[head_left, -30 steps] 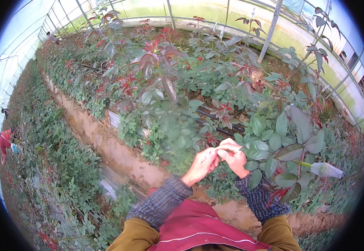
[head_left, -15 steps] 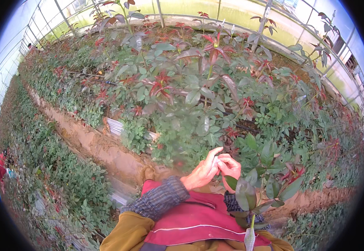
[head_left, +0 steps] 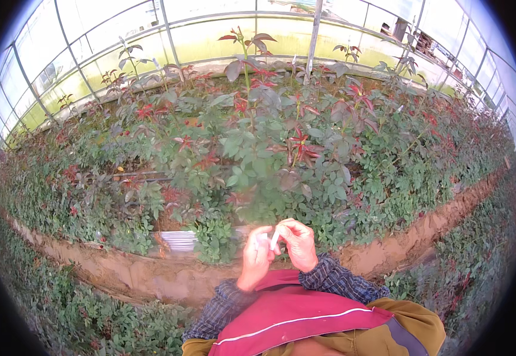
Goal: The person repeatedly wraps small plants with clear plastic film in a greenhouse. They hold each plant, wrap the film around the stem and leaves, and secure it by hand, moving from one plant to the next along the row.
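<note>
My hands meet in front of my lower body, at the edge of the rose bed. My right hand [head_left: 301,242] is closed, thumb and fingertips pinching a small, narrow white strip [head_left: 274,238]. My left hand [head_left: 253,260] is curled close beside it, its fingers bent around the strip's lower end and another pale bit that is too washed out to name. Just beyond the fingers stand leafy rose bushes [head_left: 258,178] with green and dark red leaves. A taller shoot [head_left: 247,74] rises behind them.
A brown soil path [head_left: 151,276] runs across in front of me. White ribbed sheeting [head_left: 179,240] lies at the bed's edge. More low rose plants [head_left: 127,323] grow on the near side. Greenhouse posts [head_left: 314,38] and a pale wall stand at the back.
My view has swung left and lifted toward the wall. The close rose stem with the white mesh sleeve has left the picture. My hands have parted slightly, showing the white strip.
</note>
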`<action>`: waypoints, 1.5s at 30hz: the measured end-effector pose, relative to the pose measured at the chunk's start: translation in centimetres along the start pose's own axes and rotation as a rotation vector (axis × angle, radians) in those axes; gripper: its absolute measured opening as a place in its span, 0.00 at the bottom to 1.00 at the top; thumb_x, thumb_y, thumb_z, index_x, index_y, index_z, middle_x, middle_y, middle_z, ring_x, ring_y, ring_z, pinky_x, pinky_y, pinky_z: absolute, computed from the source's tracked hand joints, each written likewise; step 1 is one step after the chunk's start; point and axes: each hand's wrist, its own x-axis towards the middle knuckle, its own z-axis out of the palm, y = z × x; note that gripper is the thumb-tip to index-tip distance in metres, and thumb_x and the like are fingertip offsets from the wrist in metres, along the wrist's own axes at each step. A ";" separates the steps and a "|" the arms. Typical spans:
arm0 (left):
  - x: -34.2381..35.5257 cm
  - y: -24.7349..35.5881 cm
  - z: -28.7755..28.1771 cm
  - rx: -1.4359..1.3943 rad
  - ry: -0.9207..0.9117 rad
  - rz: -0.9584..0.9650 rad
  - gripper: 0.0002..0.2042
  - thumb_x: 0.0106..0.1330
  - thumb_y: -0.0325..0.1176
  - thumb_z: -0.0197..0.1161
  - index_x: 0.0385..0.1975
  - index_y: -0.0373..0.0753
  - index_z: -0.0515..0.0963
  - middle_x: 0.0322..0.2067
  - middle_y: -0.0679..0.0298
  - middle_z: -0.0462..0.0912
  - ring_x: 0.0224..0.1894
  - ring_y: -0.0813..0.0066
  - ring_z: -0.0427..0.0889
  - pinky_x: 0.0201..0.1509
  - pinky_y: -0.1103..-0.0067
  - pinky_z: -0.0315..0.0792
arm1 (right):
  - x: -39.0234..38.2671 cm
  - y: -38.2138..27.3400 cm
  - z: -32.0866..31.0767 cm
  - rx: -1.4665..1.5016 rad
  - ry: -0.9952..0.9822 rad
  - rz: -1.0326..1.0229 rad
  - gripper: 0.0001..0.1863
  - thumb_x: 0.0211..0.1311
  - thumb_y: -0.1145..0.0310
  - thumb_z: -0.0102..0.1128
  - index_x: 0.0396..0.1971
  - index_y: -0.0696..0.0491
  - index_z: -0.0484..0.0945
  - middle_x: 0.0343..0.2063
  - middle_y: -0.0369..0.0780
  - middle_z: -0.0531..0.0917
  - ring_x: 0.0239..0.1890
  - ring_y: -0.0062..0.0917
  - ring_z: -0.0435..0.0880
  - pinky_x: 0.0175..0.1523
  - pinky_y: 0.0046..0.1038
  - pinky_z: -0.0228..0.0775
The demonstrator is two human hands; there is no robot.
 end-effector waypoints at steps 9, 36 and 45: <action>-4.0 3.5 -2.2 -0.435 0.210 -0.337 0.07 0.69 0.33 0.40 0.31 0.40 0.65 0.17 0.66 0.67 0.09 0.86 0.54 0.10 0.87 0.45 | -0.8 -1.2 4.9 -0.237 -0.328 0.043 0.08 0.65 0.67 0.55 0.31 0.57 0.71 0.24 0.33 0.77 0.25 0.13 0.74 0.30 0.16 0.68; -7.8 6.1 3.8 -0.303 -0.094 -0.635 0.16 0.71 0.51 0.41 0.29 0.45 0.64 0.16 0.70 0.58 0.14 0.82 0.52 0.16 0.85 0.49 | -7.0 -3.9 -4.8 0.007 -0.341 0.312 0.12 0.65 0.65 0.56 0.25 0.56 0.70 0.16 0.33 0.74 0.12 0.13 0.69 0.18 0.15 0.59; -8.6 6.9 -1.1 -0.103 0.058 -0.331 0.08 0.65 0.35 0.59 0.31 0.40 0.70 0.18 0.74 0.65 0.17 0.88 0.60 0.19 0.86 0.55 | -4.4 -0.5 2.7 -0.463 -0.337 -0.060 0.16 0.66 0.65 0.51 0.20 0.58 0.68 0.16 0.33 0.69 0.18 0.14 0.65 0.23 0.20 0.58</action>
